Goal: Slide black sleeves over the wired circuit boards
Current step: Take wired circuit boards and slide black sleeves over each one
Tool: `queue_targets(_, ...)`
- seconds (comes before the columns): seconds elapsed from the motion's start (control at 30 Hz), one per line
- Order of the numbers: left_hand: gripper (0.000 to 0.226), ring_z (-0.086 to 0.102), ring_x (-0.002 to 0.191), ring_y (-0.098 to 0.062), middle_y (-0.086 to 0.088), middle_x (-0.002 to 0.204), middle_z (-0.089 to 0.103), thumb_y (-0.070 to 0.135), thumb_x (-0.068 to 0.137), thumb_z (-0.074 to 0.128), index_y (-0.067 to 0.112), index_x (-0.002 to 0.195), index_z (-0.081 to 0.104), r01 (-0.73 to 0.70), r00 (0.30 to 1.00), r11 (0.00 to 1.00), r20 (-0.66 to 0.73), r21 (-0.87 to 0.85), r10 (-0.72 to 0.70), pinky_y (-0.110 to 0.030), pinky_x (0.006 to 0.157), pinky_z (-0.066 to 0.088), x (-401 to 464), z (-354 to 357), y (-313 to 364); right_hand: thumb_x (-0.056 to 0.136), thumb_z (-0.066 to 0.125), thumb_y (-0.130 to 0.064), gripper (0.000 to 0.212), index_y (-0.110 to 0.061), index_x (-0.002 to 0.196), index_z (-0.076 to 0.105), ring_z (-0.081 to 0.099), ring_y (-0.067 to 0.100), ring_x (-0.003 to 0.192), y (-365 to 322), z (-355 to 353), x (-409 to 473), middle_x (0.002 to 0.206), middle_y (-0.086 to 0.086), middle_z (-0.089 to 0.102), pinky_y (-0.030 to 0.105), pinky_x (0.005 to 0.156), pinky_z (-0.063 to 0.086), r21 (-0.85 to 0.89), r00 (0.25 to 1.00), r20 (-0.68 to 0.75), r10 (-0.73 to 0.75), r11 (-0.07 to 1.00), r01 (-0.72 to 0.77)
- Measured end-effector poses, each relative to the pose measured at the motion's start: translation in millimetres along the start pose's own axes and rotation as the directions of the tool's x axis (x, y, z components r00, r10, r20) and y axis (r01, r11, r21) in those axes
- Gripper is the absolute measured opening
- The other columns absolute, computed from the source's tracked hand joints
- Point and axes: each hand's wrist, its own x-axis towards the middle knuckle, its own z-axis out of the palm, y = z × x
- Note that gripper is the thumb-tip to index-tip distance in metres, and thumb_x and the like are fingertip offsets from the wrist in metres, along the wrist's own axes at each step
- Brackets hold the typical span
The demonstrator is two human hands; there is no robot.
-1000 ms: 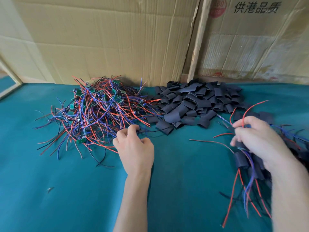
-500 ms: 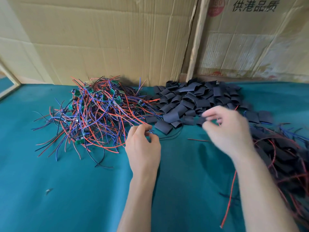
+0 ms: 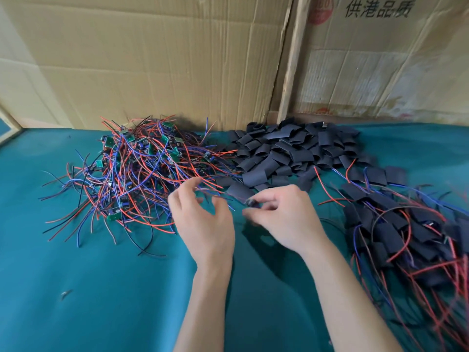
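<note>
Teal cloth covered the bench (image 3: 88,301), and creased sheets of brown cardboard (image 3: 152,59) were propped upright along its far edge, one of them printed with dark characters near the far right corner. Toward the far left of the bench, a loose tangle of wired circuit boards (image 3: 132,174) was heaped, small green boards being seen among red, blue and black leads. Just to its right, against the far edge, a pile of black sleeves (image 3: 291,151) was laid, most of them flattened. Along the right edge a third heap (image 3: 406,232) was spread, where dark sleeves were seen with red and blue wires trailing out of them toward the near right corner. A small dark scrap (image 3: 66,293) was left alone on the cloth near the near left corner.

Both hands were held over the middle of the bench, close together but not touching. The left hand (image 3: 203,224) was kept loosely open, fingers curled and spread, with thin wires running past its fingertips; whether any wire was actually gripped could not be told through the blur. The right hand (image 3: 281,222) was pinched shut between thumb and fingers on a small dark piece (image 3: 251,202); whether that piece was a sleeve or a board could not be made out.
</note>
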Motion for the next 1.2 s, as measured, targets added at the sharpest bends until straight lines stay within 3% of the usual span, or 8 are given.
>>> queue_targets(0.13, 0.027, 0.051, 0.079, -0.020, -0.004, 0.095, 0.048, 0.009, 0.081, 0.062, 0.013, 0.103, 0.046, 0.046, 0.990, 0.994, -0.129, -0.095, -0.058, -0.029, 0.072, 0.040, -1.8, -3.9, 4.8, 0.082, 0.081, -0.017, 0.004, -0.017, 0.078, 0.080, 0.055, 0.009, 0.050, 7.4, -20.0, 3.4, 0.062, 0.004, 0.073, 0.014, 0.047, 0.039, 0.467, 0.989, 0.007, 0.145, 0.874, -0.131)
queue_targets(0.23, 0.011, 0.054, 0.060, -0.005, 0.008, 0.067, 0.059, 0.027, 0.087, 0.059, 0.017, 0.083, 0.056, 0.028, 0.990, 0.984, 0.143, -0.176, -0.002, -0.022, 0.060, 0.043, -8.9, 0.4, 9.6, 0.083, 0.080, -0.015, 0.003, -0.015, 0.080, 0.080, 0.052, 0.009, 0.047, 7.0, -15.0, 5.9, 0.060, 0.005, 0.070, 0.013, 0.043, 0.034, 0.567, 0.984, -0.025, 0.176, 0.813, -0.131)
queue_targets(0.37, 0.014, 0.068, 0.071, -0.008, 0.010, 0.077, 0.073, 0.035, 0.090, 0.064, 0.023, 0.092, 0.072, 0.124, 0.859, 0.971, 0.513, -0.204, -0.002, -0.031, 0.069, 0.057, -16.1, 6.7, 10.8, 0.082, 0.076, -0.012, 0.033, -0.028, 0.111, 0.080, 0.056, 0.006, 0.057, 6.7, -2.1, 4.6, 0.065, -0.004, 0.073, 0.019, 0.059, 0.048, 0.209, 0.999, -0.044, 0.020, 0.978, -0.010)
queue_targets(0.53, 0.011, 0.071, 0.076, -0.010, 0.008, 0.077, 0.074, 0.015, 0.091, 0.066, 0.022, 0.087, 0.073, 0.147, 0.947, 0.976, 0.308, -0.159, -0.092, -0.038, 0.078, 0.058, -4.0, 2.9, 1.0, 0.073, 0.075, -0.036, 0.046, -0.042, 0.118, 0.075, 0.056, 0.000, 0.068, 5.8, 4.0, 6.7, 0.083, -0.019, 0.064, 0.014, 0.069, 0.041, 0.156, 0.995, 0.077, -0.057, 0.987, 0.045)
queue_targets(0.73, 0.011, 0.068, 0.072, -0.022, 0.004, 0.075, 0.066, 0.018, 0.089, 0.052, 0.024, 0.081, 0.056, 0.226, 0.973, 0.936, 0.016, -0.271, -0.231, -0.053, 0.075, 0.055, -1.7, -2.0, 6.3, 0.095, 0.060, -0.036, 0.044, -0.040, 0.139, 0.058, 0.044, 0.025, 0.123, 4.9, 38.0, 1.9, 0.149, -0.011, 0.048, 0.035, 0.098, 0.046, -0.442, 0.991, 0.054, -0.124, 0.887, 0.135)
queue_targets(0.9, 0.018, 0.067, 0.073, -0.025, 0.010, 0.069, 0.064, 0.021, 0.093, 0.058, 0.023, 0.076, 0.054, 0.237, 0.971, 0.941, 0.037, -0.242, -0.235, -0.041, 0.075, 0.051, -1.5, -1.0, 5.3, 0.090, 0.071, -0.031, 0.022, -0.031, 0.111, 0.066, 0.050, 0.022, 0.104, 3.9, 38.1, 3.3, 0.111, -0.012, 0.066, 0.039, 0.083, 0.050, -0.380, 0.988, -0.057, -0.142, 0.919, 0.110)
queue_targets(1.03, 0.024, 0.064, 0.074, -0.028, 0.001, 0.072, 0.069, 0.033, 0.095, 0.060, 0.020, 0.075, 0.057, 0.237, 0.970, 0.959, 0.093, -0.158, -0.224, -0.050, 0.075, 0.054, -2.4, 1.4, 0.0, 0.086, 0.070, -0.023, 0.011, -0.026, 0.096, 0.073, 0.055, 0.023, 0.096, 1.0, 34.4, 0.7, 0.091, -0.005, 0.071, 0.038, 0.075, 0.048, -0.350, 0.978, -0.147, -0.148, 0.933, 0.088)
queue_targets(1.2, 0.019, 0.073, 0.069, -0.016, -0.008, 0.077, 0.070, 0.021, 0.099, 0.059, 0.013, 0.081, 0.060, 0.267, 0.950, 0.944, 0.221, -0.195, -0.223, -0.036, 0.056, 0.059, -2.3, 4.9, -4.2, 0.078, 0.073, -0.012, 0.010, -0.022, 0.075, 0.075, 0.065, 0.006, 0.065, -2.2, 18.5, 3.0, 0.067, -0.010, 0.072, 0.021, 0.064, 0.049, 0.135, 0.954, -0.298, 0.024, 0.991, 0.018)
